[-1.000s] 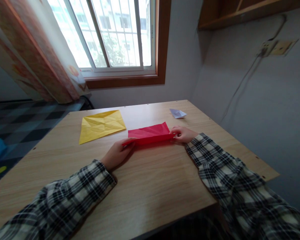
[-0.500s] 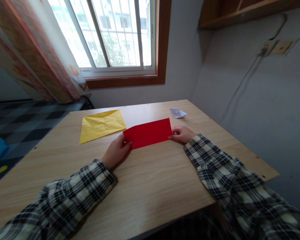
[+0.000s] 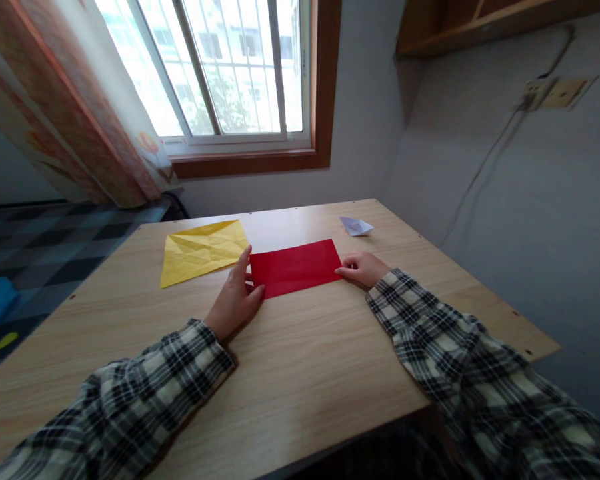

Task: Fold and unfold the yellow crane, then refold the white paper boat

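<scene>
A red paper [image 3: 296, 267], folded into a flat rectangle, lies on the wooden table [image 3: 300, 373] in front of me. My left hand [image 3: 236, 297] rests at its left end, thumb on the near corner and fingers stretched up along the short edge. At the right end, my right hand [image 3: 361, 268] presses its fingertips on the paper's edge. Both sleeves are black-and-white plaid.
A creased yellow paper square [image 3: 203, 249] lies just left of the red paper. A small white folded paper boat [image 3: 356, 227] sits at the back right. Behind the table are a window [image 3: 220, 73], a curtain [image 3: 75, 113] and a grey wall with a socket [image 3: 555, 95].
The near half of the red paper was lifted and folded over away from me; it now lies flat as a rectangle. My left fingers have spread along its left edge.
</scene>
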`<state>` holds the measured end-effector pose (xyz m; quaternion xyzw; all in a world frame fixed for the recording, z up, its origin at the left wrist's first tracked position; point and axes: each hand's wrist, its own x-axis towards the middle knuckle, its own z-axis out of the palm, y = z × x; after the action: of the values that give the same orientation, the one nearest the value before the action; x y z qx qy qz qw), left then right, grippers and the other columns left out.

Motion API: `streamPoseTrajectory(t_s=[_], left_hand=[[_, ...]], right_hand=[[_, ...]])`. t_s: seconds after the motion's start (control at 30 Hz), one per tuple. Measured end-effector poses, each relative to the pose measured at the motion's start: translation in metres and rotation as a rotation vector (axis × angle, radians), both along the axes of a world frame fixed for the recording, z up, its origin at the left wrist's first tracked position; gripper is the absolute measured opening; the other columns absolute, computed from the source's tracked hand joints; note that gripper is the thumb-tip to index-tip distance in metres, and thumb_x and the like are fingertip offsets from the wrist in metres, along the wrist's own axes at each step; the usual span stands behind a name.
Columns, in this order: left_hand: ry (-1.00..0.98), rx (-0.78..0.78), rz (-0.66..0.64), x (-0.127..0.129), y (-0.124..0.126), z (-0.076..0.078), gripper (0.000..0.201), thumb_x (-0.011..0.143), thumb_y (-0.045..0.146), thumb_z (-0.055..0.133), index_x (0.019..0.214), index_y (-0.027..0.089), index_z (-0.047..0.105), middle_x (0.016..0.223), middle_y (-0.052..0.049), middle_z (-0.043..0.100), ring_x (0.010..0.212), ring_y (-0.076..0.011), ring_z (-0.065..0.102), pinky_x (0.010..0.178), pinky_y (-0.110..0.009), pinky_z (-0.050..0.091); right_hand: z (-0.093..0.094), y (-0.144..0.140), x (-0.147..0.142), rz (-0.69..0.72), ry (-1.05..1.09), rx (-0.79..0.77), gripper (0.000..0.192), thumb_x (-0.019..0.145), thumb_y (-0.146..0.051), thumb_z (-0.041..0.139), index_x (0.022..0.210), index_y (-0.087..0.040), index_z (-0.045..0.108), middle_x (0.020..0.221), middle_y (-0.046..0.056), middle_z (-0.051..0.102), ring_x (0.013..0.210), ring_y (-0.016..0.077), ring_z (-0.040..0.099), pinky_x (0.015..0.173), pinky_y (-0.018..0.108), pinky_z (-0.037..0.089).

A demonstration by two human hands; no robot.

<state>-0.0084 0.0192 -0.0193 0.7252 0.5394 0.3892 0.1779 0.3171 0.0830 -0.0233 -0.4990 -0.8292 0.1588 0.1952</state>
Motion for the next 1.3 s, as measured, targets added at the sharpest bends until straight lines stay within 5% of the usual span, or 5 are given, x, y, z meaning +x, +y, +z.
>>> streamPoseTrajectory(t_s=[0.3, 0.47, 0.83, 1.03, 1.3], left_hand=[[0.342, 0.178, -0.009, 0.001, -0.005, 0.003, 0.068, 0.087, 0.022, 0.052, 0.151, 0.021, 0.028, 0.151, -0.016, 0.031, 0.131, -0.0307, 0.045, 0.107, -0.048, 0.045], [0.54, 0.331, 0.04, 0.003, -0.008, 0.002, 0.06, 0.087, 0.019, 0.054, 0.144, 0.022, 0.039, 0.152, -0.016, 0.033, 0.136, -0.0351, 0.039, 0.112, -0.056, 0.034], [0.607, 0.257, -0.321, 0.0, -0.002, 0.003, 0.052, 0.09, 0.009, 0.041, 0.139, 0.022, 0.051, 0.15, -0.008, 0.046, 0.139, -0.0243, 0.04, 0.116, -0.048, 0.035], [0.525, 0.18, -0.401, 0.003, 0.003, 0.003, 0.037, 0.101, 0.031, 0.04, 0.13, 0.026, 0.062, 0.14, -0.007, 0.057, 0.128, -0.023, 0.054, 0.108, -0.045, 0.045], [0.533, 0.146, -0.474, 0.002, 0.005, 0.002, 0.038, 0.102, 0.028, 0.037, 0.128, 0.024, 0.064, 0.137, -0.005, 0.06, 0.13, -0.0211, 0.052, 0.11, -0.043, 0.044]], right_hand=[[0.004, -0.008, -0.01, -0.058, -0.135, 0.058, 0.04, 0.091, -0.044, 0.054, 0.061, -0.019, 0.059, 0.075, 0.006, 0.062, 0.068, 0.0164, 0.05, 0.061, 0.029, 0.031], [0.008, -0.013, -0.017, -0.099, -0.207, 0.062, 0.038, 0.094, -0.043, 0.053, 0.066, -0.018, 0.063, 0.082, 0.008, 0.065, 0.072, 0.0169, 0.054, 0.061, 0.029, 0.03], [0.014, -0.023, -0.026, -0.151, -0.371, 0.062, 0.038, 0.098, -0.045, 0.043, 0.088, -0.021, 0.07, 0.098, 0.006, 0.069, 0.085, 0.0169, 0.059, 0.061, 0.028, 0.029], [0.014, -0.024, -0.028, -0.202, -0.378, 0.039, 0.041, 0.097, -0.049, 0.043, 0.082, -0.021, 0.07, 0.097, 0.005, 0.071, 0.081, 0.0164, 0.059, 0.057, 0.028, 0.027], [0.016, -0.026, -0.031, -0.266, -0.377, -0.008, 0.042, 0.096, -0.051, 0.044, 0.082, -0.022, 0.072, 0.093, 0.006, 0.072, 0.078, 0.0167, 0.06, 0.057, 0.028, 0.03]])
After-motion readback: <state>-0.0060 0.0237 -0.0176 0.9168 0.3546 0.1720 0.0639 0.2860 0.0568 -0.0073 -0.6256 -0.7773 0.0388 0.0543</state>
